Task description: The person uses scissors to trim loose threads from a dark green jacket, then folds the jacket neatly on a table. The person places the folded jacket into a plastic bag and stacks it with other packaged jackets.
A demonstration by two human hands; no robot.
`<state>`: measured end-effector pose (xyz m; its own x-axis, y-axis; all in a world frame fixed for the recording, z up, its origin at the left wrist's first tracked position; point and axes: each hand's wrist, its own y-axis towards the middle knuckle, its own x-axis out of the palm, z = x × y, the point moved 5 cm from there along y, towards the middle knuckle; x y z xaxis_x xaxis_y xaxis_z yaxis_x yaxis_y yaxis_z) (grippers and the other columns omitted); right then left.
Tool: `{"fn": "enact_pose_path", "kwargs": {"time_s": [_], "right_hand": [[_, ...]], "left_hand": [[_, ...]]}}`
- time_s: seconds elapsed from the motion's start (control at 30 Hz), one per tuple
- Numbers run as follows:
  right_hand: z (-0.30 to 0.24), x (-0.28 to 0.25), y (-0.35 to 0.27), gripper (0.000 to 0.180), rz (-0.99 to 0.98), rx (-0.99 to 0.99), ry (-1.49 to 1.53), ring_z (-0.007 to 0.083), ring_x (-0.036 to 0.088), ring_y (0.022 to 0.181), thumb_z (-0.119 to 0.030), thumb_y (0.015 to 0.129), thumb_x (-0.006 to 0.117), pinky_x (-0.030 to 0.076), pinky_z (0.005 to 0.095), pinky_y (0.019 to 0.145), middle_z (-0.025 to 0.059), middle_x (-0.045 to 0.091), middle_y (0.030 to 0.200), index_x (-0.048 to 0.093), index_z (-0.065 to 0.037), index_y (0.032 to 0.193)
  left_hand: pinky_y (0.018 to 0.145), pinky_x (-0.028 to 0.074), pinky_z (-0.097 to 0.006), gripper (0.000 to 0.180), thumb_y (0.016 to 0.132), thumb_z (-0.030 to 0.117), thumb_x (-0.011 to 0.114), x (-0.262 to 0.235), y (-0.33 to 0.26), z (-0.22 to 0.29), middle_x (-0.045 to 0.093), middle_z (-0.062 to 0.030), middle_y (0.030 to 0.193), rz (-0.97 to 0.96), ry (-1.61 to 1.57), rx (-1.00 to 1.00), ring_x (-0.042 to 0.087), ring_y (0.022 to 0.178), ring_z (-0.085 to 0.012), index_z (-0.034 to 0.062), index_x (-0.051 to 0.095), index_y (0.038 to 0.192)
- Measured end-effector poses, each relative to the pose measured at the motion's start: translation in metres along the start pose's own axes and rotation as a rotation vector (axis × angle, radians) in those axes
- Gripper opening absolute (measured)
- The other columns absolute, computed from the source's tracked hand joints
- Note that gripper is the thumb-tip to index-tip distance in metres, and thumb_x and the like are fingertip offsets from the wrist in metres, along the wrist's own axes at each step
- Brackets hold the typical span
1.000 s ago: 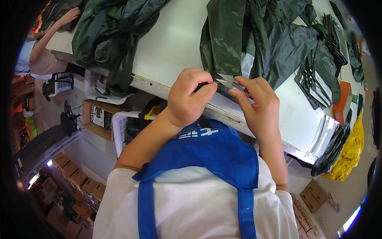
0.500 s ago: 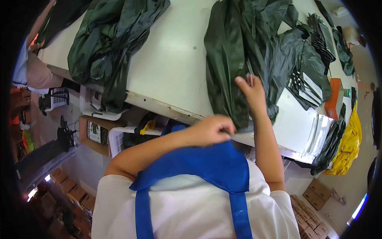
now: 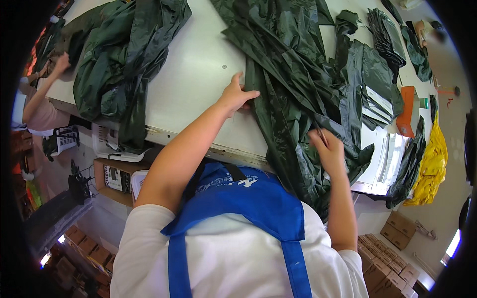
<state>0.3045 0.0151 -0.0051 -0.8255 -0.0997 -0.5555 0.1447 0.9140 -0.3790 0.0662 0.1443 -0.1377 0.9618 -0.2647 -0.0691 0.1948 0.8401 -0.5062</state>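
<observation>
A long dark green garment of thin, glossy waterproof cloth [image 3: 293,94] lies spread on the white worktop [image 3: 198,74], straight in front of the person in the white shirt and blue apron [image 3: 238,198]. Its long axis runs from the near edge of the worktop, where its end spills over in front of the apron, away toward the far side.

The left hand [image 3: 236,94] rests at the garment's left edge, palm down, fingers together and thumb lifted, pressing the fold against the worktop. The right hand [image 3: 328,149] is closer to the person's body, over the lower right part of the same garment; it is blurred, its fingers curled around what looks like a thin dark stick-like thing, though I cannot tell what that is. So the cloth lies between the two hands, the left further up its length, the right nearer its hanging end.

Off to the left, a second heap of the same dark green cloth [image 3: 129,54] hangs over the worktop's edge, and another person's hand [image 3: 62,62] touches it. To the right stand folded dark green packs [image 3: 377,104], an orange box [image 3: 410,111] and a bright yellow garment [image 3: 435,164].
</observation>
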Motion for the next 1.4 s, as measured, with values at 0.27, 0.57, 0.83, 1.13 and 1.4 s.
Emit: {"fn": "enact_pose_path", "kwargs": {"time_s": [0.27, 0.57, 0.83, 1.13, 1.4], "right_hand": [[-0.040, 0.085, 0.064, 0.026, -0.163, -0.240, 0.327, 0.0108, 0.049, 0.061, -0.018, 0.084, 0.065, 0.040, 0.0245, 0.058, 0.0014, 0.057, 0.074, 0.059, 0.000, 0.101], [-0.109, 0.016, 0.032, 0.014, -0.027, -0.225, 1.049, 0.0045, 0.052, 0.078, -0.006, 0.085, 0.060, 0.041, 0.0198, 0.075, -0.0050, 0.054, 0.084, 0.056, -0.008, 0.098], [0.022, -0.065, 0.055, 0.019, 0.393, -0.055, 0.283, 0.0127, 0.054, 0.090, -0.010, 0.089, 0.058, 0.043, 0.0278, 0.083, 0.0024, 0.060, 0.100, 0.058, -0.001, 0.105], [-0.035, -0.006, 0.014, 0.029, 0.057, -0.309, 0.190, 0.0027, 0.043, 0.060, 0.009, 0.069, 0.059, 0.034, 0.0198, 0.054, -0.0035, 0.050, 0.065, 0.065, -0.004, 0.094], [-0.076, 0.016, -0.024, 0.023, 0.165, -0.818, 0.064, 0.0197, 0.055, 0.053, 0.012, 0.060, 0.062, 0.041, 0.0268, 0.048, 0.0052, 0.054, 0.060, 0.064, -0.005, 0.075]], "left_hand": [[0.072, 0.043, -0.027, 0.065, 0.079, 0.015, 0.068, -0.033, -0.061, 0.051, 0.053, -0.0076, 0.113, -0.408, -0.507, 0.208, 0.053, 0.095, -0.0145, 0.0033, 0.036, 0.134], [0.086, 0.045, -0.028, 0.045, 0.078, 0.007, 0.070, 0.025, -0.064, 0.056, 0.059, -0.0062, 0.111, -0.482, -0.197, 0.564, 0.056, 0.099, -0.0146, 0.0037, 0.055, 0.120], [0.051, 0.042, -0.031, 0.018, 0.076, 0.003, 0.070, 0.007, -0.142, 0.114, 0.053, -0.0071, 0.069, 0.072, 0.257, 1.103, 0.050, 0.056, -0.0197, 0.0048, 0.053, 0.082], [0.044, 0.038, -0.030, 0.028, 0.060, 0.002, 0.069, 0.020, -0.163, 0.083, 0.052, -0.0039, 0.071, -0.029, 0.564, 1.421, 0.051, 0.057, -0.0207, 0.0086, 0.059, 0.086], [0.061, 0.046, -0.034, 0.044, 0.055, -0.001, 0.069, 0.032, -0.167, 0.105, 0.055, -0.0064, 0.087, 0.088, 0.587, 1.247, 0.055, 0.071, -0.0262, 0.0077, 0.062, 0.097]]}}
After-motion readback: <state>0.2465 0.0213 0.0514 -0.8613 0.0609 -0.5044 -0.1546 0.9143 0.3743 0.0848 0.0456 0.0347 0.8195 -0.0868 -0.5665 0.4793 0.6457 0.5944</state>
